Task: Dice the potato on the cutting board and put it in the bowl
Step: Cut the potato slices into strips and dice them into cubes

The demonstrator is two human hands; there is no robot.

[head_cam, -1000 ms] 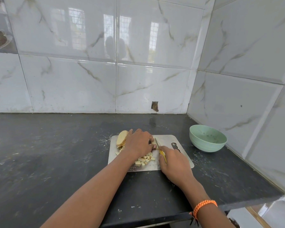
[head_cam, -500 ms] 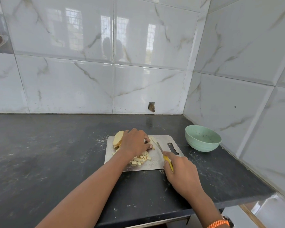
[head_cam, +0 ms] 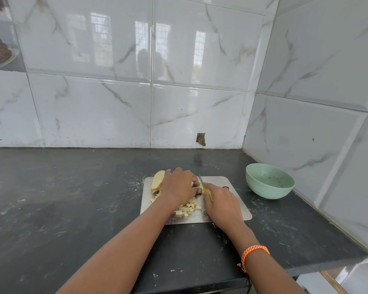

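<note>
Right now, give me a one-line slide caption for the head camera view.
Left hand steadies potato strips on the steel cutting board while the right hand dices with a yellow-handled knife; green bowl waits alongside.

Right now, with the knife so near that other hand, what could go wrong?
The left hand holds potato strips right beside the knife that the right hand grips, so a slip could nick a fingertip. The diced potato lies heaped under the left forearm near the cutting board front edge; a sweep of the arm might push pieces onto the counter. The bowl stands apart from the board, so cubes could drop in transfer.
</note>
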